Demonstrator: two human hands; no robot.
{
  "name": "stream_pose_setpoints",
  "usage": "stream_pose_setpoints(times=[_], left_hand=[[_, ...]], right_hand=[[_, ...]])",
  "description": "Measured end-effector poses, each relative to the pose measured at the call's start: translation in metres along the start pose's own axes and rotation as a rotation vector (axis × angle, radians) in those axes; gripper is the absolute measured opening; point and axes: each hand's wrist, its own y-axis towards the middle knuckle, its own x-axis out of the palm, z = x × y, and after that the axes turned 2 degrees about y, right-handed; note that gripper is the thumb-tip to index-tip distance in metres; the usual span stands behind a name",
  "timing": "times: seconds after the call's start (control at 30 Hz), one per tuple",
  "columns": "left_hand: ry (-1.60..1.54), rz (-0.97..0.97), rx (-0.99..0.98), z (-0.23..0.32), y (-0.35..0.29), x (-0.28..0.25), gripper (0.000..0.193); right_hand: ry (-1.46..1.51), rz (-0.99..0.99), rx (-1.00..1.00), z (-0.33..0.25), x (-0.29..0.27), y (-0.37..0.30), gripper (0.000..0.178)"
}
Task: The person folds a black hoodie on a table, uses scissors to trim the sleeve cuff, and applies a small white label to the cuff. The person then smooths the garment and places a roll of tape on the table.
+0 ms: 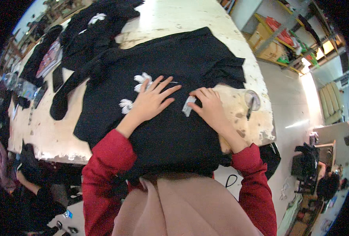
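Note:
A black garment [155,135] lies spread over the table in front of me, with a sleeve-like strip reaching out to the left. Two white flower-shaped pieces [143,81] sit on its cloth near my left wrist and fingers. My left hand [153,101] rests flat on the garment, fingers spread, holding nothing. A short pale line, perhaps a thread, shows by its fingertips. My right hand [210,108] pinches a small flat grey-white piece [188,106] between thumb and fingers, low over the cloth; I cannot make out its exact kind.
On the worn pale table [170,15], another black garment [90,41] with white flowers lies far left. A clear plastic bottle [25,89] is at the left edge. To the right sit a clear round container [252,100] and a shelf [261,19]. Someone in black [35,204] is lower left.

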Motion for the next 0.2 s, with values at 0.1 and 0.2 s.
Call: stream_pose_setpoints(times=[0.1, 0.2], left_hand=[[-0.019, 0.035, -0.013, -0.006, 0.016, 0.011, 0.043], [0.003, -0.007, -0.108, -0.026, 0.032, 0.016, 0.044]], right_hand=[[0.179, -0.057, 0.164, 0.017, 0.007, -0.003, 0.021], [0.335, 0.241, 0.297, 0.007, -0.015, 0.004, 0.016]])
